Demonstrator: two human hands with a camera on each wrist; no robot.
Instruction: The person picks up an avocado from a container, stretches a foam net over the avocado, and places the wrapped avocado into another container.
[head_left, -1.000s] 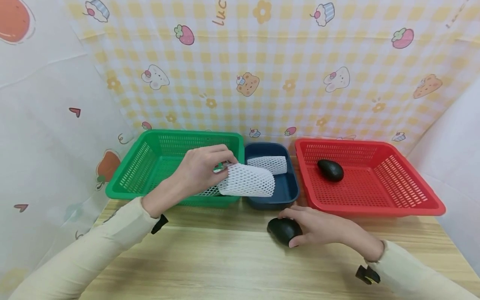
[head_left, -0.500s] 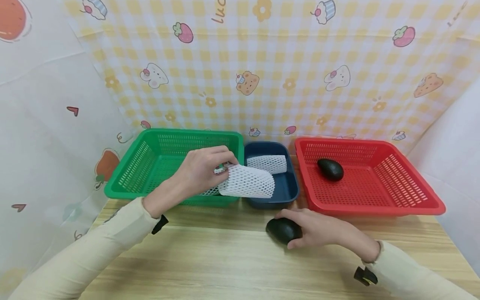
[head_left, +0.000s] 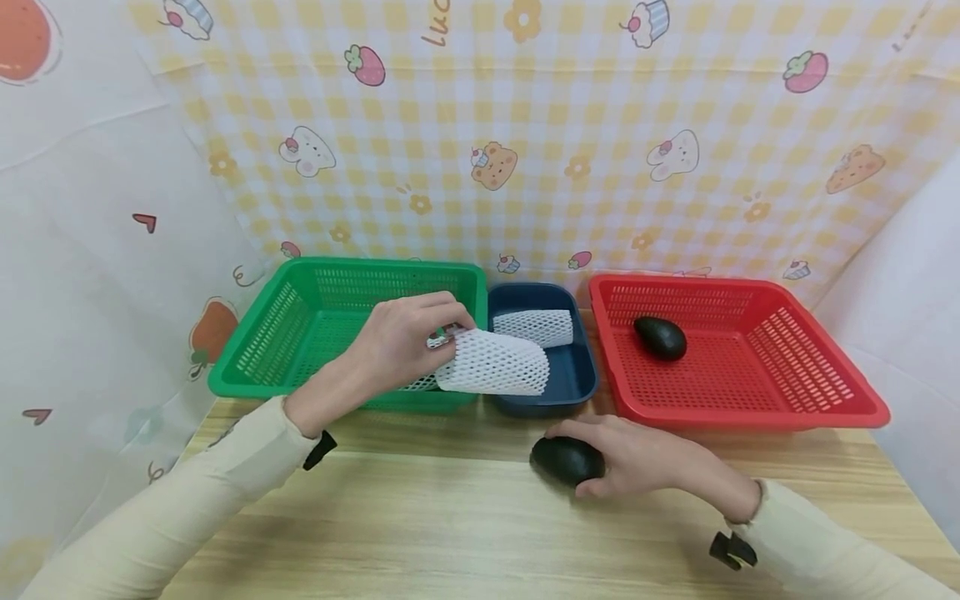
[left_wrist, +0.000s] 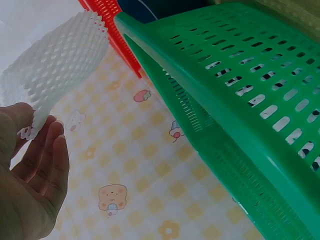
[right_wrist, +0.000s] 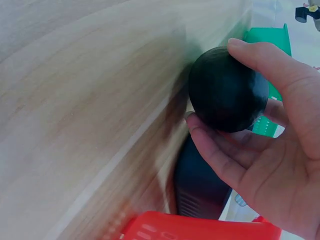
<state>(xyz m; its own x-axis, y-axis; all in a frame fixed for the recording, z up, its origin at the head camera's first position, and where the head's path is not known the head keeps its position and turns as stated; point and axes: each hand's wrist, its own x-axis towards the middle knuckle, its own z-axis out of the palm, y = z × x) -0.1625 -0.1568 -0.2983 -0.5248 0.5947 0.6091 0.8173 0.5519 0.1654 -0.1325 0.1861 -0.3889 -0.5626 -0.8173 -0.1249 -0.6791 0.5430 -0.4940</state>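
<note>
My left hand (head_left: 408, 342) pinches one end of a white foam net sleeve (head_left: 498, 363) between thumb and fingers. In the head view the sleeve hangs over the right rim of the green basket and overlaps the navy bin. My right hand (head_left: 637, 458) grips a dark avocado (head_left: 567, 461) close over the wooden table, in front of the navy bin. The right wrist view shows thumb and fingers curled round the avocado (right_wrist: 225, 90). Seen from the left wrist, the sleeve (left_wrist: 60, 55) rises from the left fingertips beside the green basket (left_wrist: 200, 80).
The green basket (head_left: 240, 379) stands at the left, with white netting partly hidden under the left hand. Between the baskets, a navy bin (head_left: 573, 379) holds another foam net sleeve (head_left: 536, 328). A red basket (head_left: 750, 415) at the right holds a second avocado (head_left: 661, 337). A checked cloth hangs behind.
My right hand shifts very slightly left with the avocado in its grip. The left hand and its foam net sleeve stay nearly still.
</note>
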